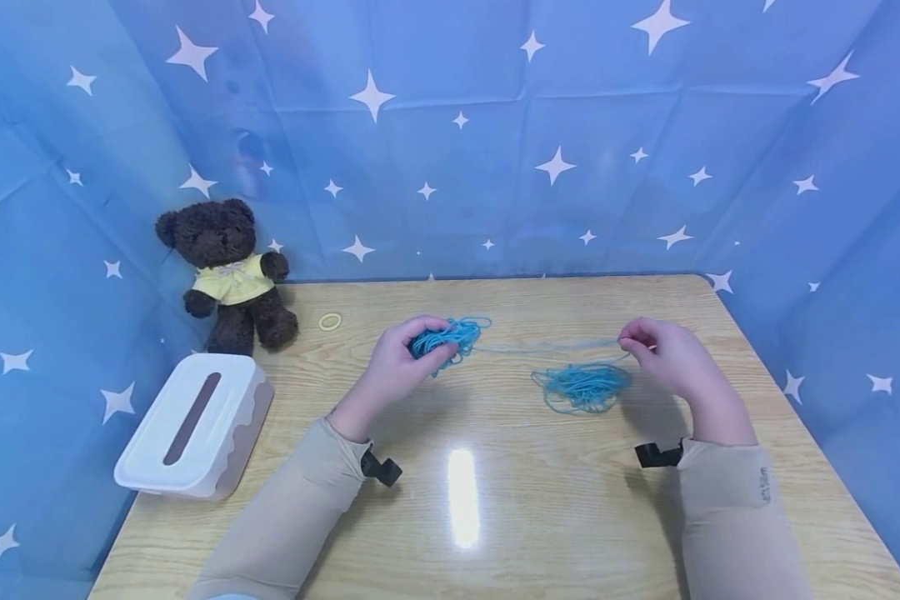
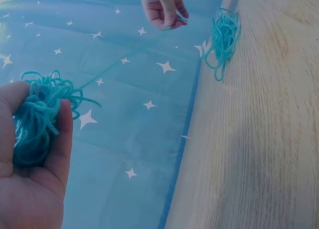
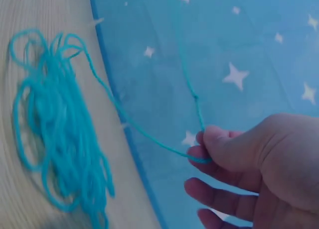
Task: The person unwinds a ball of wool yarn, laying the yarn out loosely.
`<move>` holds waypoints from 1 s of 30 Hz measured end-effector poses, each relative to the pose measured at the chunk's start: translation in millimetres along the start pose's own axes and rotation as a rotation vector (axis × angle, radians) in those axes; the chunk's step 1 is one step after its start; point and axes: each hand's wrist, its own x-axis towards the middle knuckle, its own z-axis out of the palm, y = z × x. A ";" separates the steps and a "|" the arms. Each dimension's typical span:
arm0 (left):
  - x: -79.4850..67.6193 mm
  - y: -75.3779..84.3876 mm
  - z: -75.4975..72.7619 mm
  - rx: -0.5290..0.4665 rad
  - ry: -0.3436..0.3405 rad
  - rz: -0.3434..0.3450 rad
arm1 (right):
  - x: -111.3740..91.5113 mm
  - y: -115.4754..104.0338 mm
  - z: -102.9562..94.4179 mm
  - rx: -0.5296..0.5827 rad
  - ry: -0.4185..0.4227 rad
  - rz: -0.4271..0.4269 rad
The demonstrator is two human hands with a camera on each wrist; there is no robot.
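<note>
My left hand (image 1: 407,358) grips a bundle of turquoise yarn (image 1: 457,335), thumb on one side and fingers on the other, above the table. Loose loops stick out of the bundle in the left wrist view. From it a single strand (image 3: 185,69) runs across to my right hand (image 1: 663,354). Between thumb and forefinger the right hand pinches this strand, its other fingers loosely bent. A small knot (image 3: 196,97) shows on the strand near the pinch. Past the fingertips the yarn leads down to a second looped pile of turquoise yarn (image 1: 583,387) lying on the table, left of the right hand.
A white box with a slotted lid (image 1: 192,421) stands at the table's left edge. Behind it sits a dark brown teddy bear (image 1: 228,275) in a yellow shirt. A small yellow ring (image 1: 330,322) lies near the back. Blue star-patterned cloth (image 1: 450,167) surrounds the wooden table (image 1: 555,517).
</note>
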 end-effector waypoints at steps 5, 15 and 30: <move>-0.5 -0.8 -0.1 0.005 0.007 -0.007 | 1.2 23.5 -1.5 -0.040 -0.021 0.034; -0.8 -2.4 0.2 0.007 0.012 -0.014 | 5.3 47.5 7.5 -0.036 -0.084 0.118; 0.1 -2.6 -2.1 0.071 0.055 -0.087 | 11.4 33.2 20.6 -0.123 -0.173 0.100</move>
